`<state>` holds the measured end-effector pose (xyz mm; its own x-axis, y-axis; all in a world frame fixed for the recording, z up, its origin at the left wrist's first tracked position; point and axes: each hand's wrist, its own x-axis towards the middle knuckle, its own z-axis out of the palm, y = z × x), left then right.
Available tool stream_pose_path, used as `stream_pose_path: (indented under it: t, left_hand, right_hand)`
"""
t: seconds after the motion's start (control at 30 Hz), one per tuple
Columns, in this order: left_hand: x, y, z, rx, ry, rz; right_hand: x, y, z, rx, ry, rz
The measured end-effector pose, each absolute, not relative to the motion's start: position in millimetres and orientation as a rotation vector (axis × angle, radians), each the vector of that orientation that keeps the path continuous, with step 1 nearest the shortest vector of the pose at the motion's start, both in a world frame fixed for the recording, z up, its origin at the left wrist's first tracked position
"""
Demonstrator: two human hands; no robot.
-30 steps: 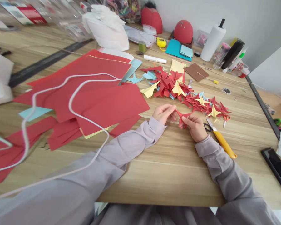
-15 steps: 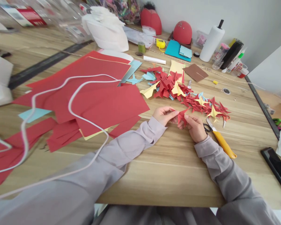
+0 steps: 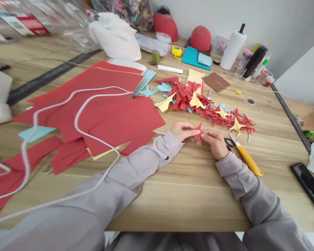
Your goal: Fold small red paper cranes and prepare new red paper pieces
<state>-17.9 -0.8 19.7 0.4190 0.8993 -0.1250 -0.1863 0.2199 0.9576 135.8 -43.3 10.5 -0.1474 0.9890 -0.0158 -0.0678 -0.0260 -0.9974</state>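
The left hand (image 3: 183,131) and right hand (image 3: 216,141) each have a closed grip on the red folded paper (image 3: 199,127), held between them over the table (image 3: 188,195). Opposed pulling could tear a crease; excess pinching pressure could crush its points.

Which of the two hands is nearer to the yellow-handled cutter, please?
The right hand: it is just left of the yellow-handled cutter. The left hand is farther left, on the other side of the folded red paper.
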Motion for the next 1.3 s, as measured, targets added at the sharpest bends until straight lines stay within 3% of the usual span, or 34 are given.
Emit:
stream_pose_path:
  t: [1.3]
  left_hand:
    - [-27, 11, 14, 1.256, 0.609, 0.571]
  right_hand:
    - [136, -44, 16, -1.122, -1.393, 1.342]
